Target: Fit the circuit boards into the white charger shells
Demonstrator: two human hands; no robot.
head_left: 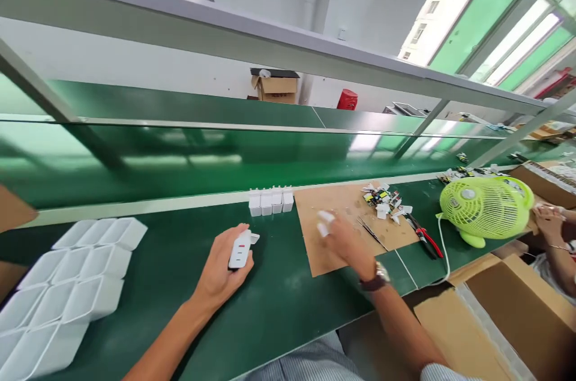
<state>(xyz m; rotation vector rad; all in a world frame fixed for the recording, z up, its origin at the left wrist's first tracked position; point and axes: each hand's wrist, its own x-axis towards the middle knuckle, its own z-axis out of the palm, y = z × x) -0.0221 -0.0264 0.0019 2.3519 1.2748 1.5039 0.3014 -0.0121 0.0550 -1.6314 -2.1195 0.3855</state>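
White module (240, 249) in my left hand (219, 262), over green bench (288, 303).
Right hand (344, 238) blurred over brown sheet (321, 260), left of the tweezers (371, 232); I can't tell whether it's holding anything.

Worktop (274, 315): green-surfaced, bordered along its far side by a pale strip. White open-topped bins (108, 303) are arranged in rows at the left. Small white casings (271, 201) are lined up near the far edge. Just to their right is laid a brown sheet (315, 255), on which tweezers (372, 233) and a pile of small mixed parts (382, 198) are placed. Red-handled pliers (425, 238) are set at the sheet's right edge. Farther right is stood a light-green fan (486, 207), with white cord (445, 249); behind it, further small parts (463, 174) are heaped.
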